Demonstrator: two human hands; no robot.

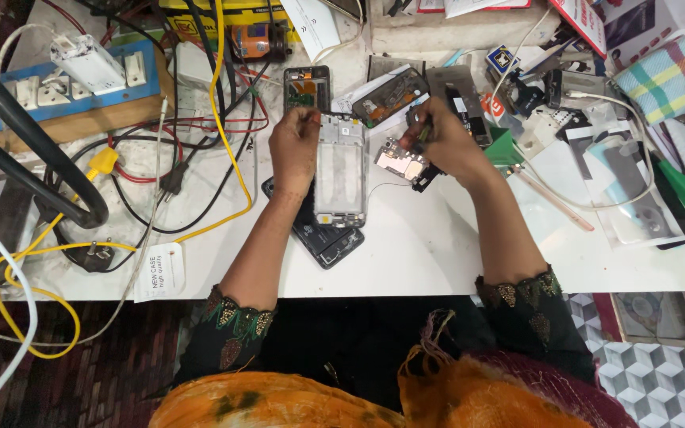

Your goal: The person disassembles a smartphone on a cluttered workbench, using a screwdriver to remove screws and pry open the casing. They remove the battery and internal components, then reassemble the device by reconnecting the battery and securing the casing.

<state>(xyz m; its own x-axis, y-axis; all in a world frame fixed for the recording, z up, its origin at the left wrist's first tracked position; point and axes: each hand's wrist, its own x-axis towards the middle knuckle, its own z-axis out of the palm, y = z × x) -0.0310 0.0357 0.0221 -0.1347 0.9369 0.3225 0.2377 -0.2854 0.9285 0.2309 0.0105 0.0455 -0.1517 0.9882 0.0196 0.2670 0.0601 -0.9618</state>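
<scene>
Opened phone (341,170) steadied by left hand (295,150); right hand (445,139) pinches circuit board (400,161) (its thin wire could snag, I judge).

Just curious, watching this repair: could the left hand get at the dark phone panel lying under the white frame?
Probably yes. The left hand rests beside the white frame, and the dark phone panel sticks out uncovered below it, with bare table around that end. Only its upper part is covered.

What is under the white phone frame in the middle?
A dark phone back cover lies under the white phone frame, sticking out below it. The frame and the left hand hide the rest.
</scene>
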